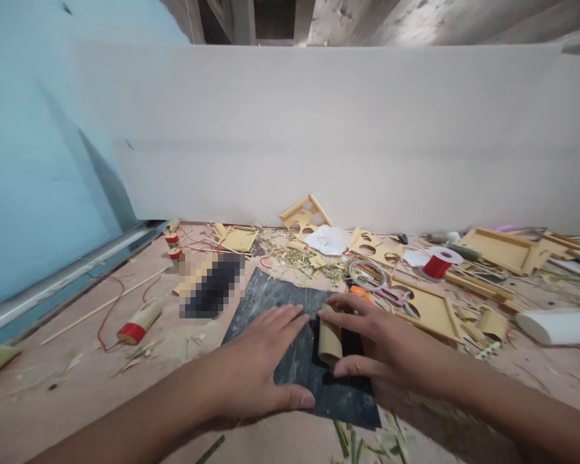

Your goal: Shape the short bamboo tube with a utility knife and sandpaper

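Note:
A dark sheet (299, 374), which looks like sandpaper, lies on the table before me. On its right part a short piece of bamboo tube (329, 338) rests on its side, with my right hand (367, 328) wrapped round it, fingers at the far end and thumb at the near end. My left hand (261, 361) lies flat on the sheet's left part, thumb and fingers spread, holding nothing. A smaller black patch shows beneath the bamboo; whether it is shadow or another piece, I cannot tell.
Bamboo tubes with red bands, one of them near left (140, 322), trail red string. Behind are shavings (304, 261), white paper (327, 240), a wire coil (367, 274) and a red ribbon spool (439, 263). Wooden frames (435, 309) and a white roll (560, 327) lie right.

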`<state>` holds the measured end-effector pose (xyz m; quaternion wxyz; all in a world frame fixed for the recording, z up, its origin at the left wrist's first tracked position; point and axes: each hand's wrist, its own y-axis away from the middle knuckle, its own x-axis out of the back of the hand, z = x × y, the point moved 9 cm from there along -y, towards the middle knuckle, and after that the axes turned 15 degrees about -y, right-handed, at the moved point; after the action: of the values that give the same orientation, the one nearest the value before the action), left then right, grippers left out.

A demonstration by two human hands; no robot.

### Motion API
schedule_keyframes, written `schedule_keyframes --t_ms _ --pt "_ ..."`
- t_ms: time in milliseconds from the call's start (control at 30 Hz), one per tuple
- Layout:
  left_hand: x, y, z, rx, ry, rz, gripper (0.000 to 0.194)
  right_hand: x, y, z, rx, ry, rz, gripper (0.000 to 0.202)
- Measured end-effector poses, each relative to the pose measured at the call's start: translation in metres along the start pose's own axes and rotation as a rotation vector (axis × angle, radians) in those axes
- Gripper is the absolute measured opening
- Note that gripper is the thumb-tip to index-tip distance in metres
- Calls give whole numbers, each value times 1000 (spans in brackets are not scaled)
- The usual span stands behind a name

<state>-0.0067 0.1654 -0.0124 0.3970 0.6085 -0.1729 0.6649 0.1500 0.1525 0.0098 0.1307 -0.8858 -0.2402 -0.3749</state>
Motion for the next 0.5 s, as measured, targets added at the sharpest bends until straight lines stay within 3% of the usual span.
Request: schedule_keyframes --t_ms 267,433,500 --pt "-1 -3 -3 -8 2 -19 106 -11 2 -15 136 13 -8 59" --pt "1 -5 -4 -3 13 16 101 16 -2 8 46 49 225 43" --pt "0 -5 -5 10 29 11 103 12 -2 5 74 58 202 41"
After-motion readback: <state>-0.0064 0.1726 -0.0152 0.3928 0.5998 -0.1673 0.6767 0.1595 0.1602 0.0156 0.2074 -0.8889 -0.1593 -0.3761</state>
